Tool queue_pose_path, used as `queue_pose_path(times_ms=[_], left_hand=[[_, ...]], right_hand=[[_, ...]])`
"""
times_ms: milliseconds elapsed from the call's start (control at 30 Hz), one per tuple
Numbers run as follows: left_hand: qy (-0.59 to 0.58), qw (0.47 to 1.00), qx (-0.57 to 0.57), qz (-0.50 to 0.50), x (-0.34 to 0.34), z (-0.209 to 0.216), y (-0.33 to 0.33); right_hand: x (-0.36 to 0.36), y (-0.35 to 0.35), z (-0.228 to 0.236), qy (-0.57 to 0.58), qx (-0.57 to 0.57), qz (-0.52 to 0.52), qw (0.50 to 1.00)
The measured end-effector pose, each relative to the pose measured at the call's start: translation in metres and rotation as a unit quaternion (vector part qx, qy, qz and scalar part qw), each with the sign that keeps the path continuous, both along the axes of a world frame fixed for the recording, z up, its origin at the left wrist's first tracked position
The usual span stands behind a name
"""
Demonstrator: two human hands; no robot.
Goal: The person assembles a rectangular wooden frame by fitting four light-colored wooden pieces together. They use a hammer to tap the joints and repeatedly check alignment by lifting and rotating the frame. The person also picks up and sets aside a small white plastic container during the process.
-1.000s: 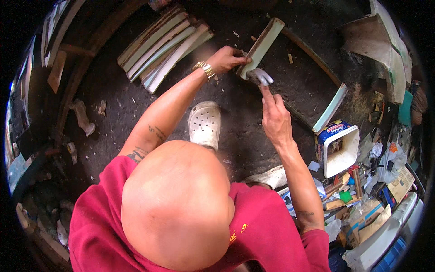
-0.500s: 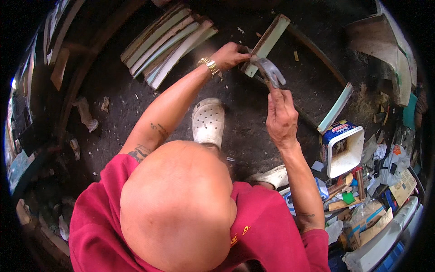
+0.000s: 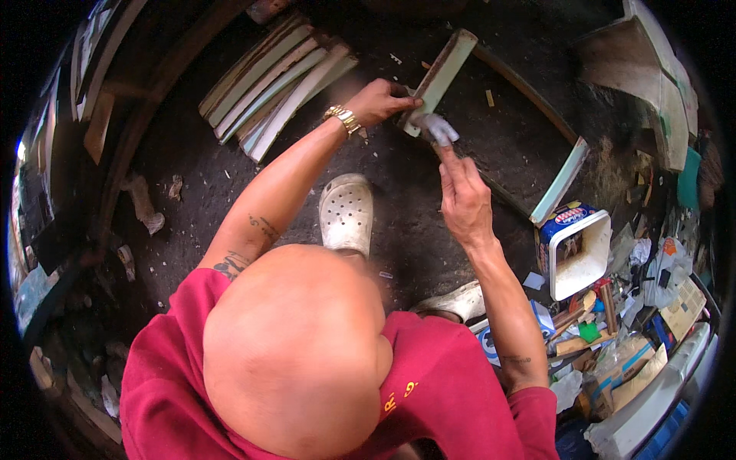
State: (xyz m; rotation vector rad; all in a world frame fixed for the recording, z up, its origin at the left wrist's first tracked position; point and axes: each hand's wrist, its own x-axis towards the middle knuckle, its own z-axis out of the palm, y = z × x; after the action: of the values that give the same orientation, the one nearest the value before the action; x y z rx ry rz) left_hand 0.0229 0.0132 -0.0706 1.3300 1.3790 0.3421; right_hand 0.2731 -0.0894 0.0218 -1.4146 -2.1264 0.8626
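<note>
A rectangular frame of wooden strips lies on the dark floor ahead of me. My left hand (image 3: 378, 102) closes its fingers on the near end of the pale green wooden board (image 3: 446, 77) at the frame's left side; whether a nail is between the fingertips I cannot tell. My right hand (image 3: 466, 201) grips a hammer, its grey head (image 3: 437, 129) smeared by motion at that same end, close to my left fingertips. Most of the hammer's handle is hidden by my right hand. A shorter pale green strip (image 3: 560, 180) forms the frame's right side.
A pile of painted wooden strips (image 3: 280, 84) lies at the far left. On the right are an open plastic tub (image 3: 581, 257) on its side, a heap of scraps (image 3: 606, 337) and a large curved pale panel (image 3: 644, 84). White clogs (image 3: 346, 211) are on my feet.
The hammer head has come down and left onto the board's near end, with my right hand following. My left hand keeps its hold, slightly further left and lower in view.
</note>
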Motion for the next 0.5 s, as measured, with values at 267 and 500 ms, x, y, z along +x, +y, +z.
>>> queue_pose_path(times_ms=[267,500], left_hand=[[0.073,0.996,-0.053,-0.019,0.006,0.010,-0.005],[-0.095,0.929,-0.354,0.045,-0.008,0.015,0.021]], right_hand=[[0.050,0.021,0.018,0.040,0.065,-0.112,0.991],[0.085,-0.056,-0.005,-0.103,-0.104,0.108,0.983]])
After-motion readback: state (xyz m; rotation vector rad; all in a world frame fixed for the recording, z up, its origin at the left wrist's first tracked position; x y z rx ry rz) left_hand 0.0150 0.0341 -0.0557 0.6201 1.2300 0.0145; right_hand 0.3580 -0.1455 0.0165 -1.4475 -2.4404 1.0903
